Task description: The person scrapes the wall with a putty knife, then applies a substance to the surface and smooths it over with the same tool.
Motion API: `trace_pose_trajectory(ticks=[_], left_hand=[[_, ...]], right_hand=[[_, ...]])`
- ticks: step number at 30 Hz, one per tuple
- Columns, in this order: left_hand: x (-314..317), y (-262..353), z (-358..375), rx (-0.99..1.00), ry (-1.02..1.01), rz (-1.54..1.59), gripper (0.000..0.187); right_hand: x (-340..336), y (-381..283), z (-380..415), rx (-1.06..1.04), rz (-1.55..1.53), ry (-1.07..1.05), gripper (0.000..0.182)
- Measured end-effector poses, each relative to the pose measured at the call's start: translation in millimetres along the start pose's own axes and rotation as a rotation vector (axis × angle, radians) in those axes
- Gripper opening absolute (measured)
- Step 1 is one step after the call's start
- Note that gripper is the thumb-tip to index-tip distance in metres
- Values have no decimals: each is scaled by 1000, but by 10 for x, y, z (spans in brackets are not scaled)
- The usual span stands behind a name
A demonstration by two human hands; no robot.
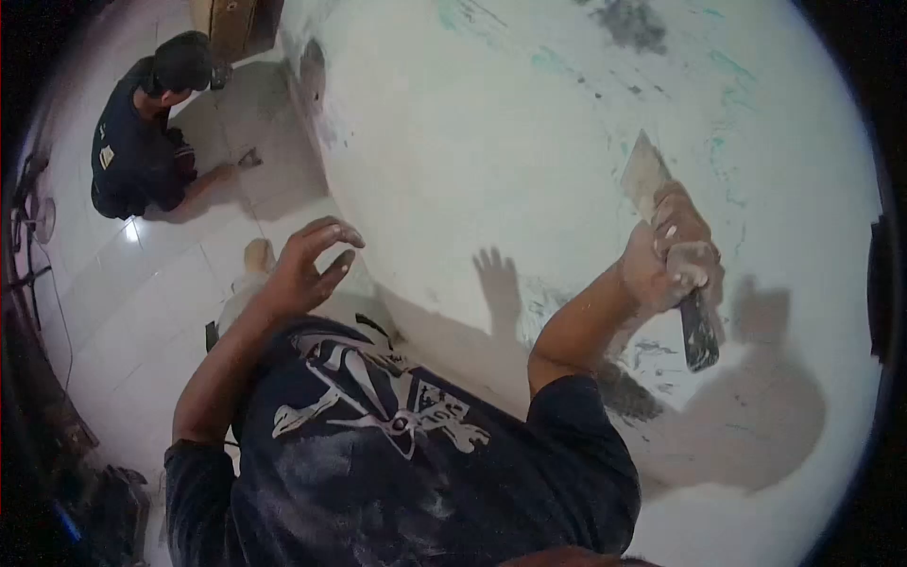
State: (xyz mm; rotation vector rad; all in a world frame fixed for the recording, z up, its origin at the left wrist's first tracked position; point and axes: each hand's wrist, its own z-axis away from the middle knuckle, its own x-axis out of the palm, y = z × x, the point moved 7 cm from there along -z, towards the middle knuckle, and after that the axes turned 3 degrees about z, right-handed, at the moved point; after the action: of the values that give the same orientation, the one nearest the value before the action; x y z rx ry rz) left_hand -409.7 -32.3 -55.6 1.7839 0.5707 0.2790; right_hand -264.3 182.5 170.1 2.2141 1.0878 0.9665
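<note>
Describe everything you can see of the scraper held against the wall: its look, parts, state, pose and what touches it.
The scraper has a wide, flat, pale blade smeared with white dust or plaster and a dark handle, also whitened. It is tilted, blade up and to the left, handle end pointing down. The blade's edge lies against the white wall, or close to it. The right hand, dusty itself, grips the handle; nothing else touches it.

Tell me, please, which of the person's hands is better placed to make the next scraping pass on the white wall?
The right hand, probably: it grips the dark-handled, flat-bladed metal scraper with the blade against the white wall. The left hand is open and empty, away from the wall.
</note>
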Motion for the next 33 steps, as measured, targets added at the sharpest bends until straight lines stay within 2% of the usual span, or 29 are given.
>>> trace_pose_trajectory(ticks=[5,12,16,17,19,20,23,26,29,30,31,32,33], left_hand=[[61,-11,-24,-34,-33,25,21],[51,-91,195,-11,-6,24,21],[41,-151,365,8,-26,47,19],[-7,-152,366,18,-20,45,18],[-79,-141,342,30,-6,54,18],[-83,-110,409,38,0,42,19],[-134,-77,460,24,-8,28,21],[-59,-57,372,3,-17,29,20],[-19,-1,344,-13,-21,8,20],[-6,-8,305,-10,-16,11,20],[-44,-22,297,16,9,7,20],[-52,-38,320,34,23,8,20],[-59,-47,346,51,22,19,20]], right_hand=[[-26,-18,79,-18,145,9,17],[-54,-61,10,12,277,59,27],[427,90,289,768,-2106,74,36],[302,256,157,772,-2104,87,36],[-266,552,-234,-54,-2761,529,36],[-319,558,-140,-47,-2762,533,36],[-56,286,40,523,-2710,210,33],[160,-5,-42,503,-2775,171,33],[272,63,80,513,-2779,88,33],[215,138,73,373,-2930,217,27],[103,162,42,219,-3081,364,34],[65,118,28,220,-3090,359,34],[57,112,30,322,-2952,335,27]])
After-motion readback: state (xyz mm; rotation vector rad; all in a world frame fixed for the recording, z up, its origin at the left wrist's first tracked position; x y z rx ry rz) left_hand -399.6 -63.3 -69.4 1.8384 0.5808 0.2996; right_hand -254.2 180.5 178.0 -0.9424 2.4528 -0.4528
